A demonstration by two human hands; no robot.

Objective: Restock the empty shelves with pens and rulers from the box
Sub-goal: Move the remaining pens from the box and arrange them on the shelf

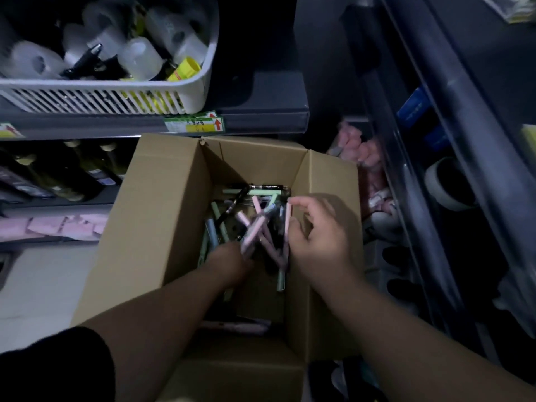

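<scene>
We have both hands down in the open brown cardboard box: our left hand closed around a bunch of pink and green pens, our right hand half open, fingers pinching one pink pen.

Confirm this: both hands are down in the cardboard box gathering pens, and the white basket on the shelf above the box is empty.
Not quite. The head view shows the white basket is full of pale containers and a yellow-capped item, not empty. The rest holds: the left hand and right hand are in the cardboard box, gathering pens.
</scene>
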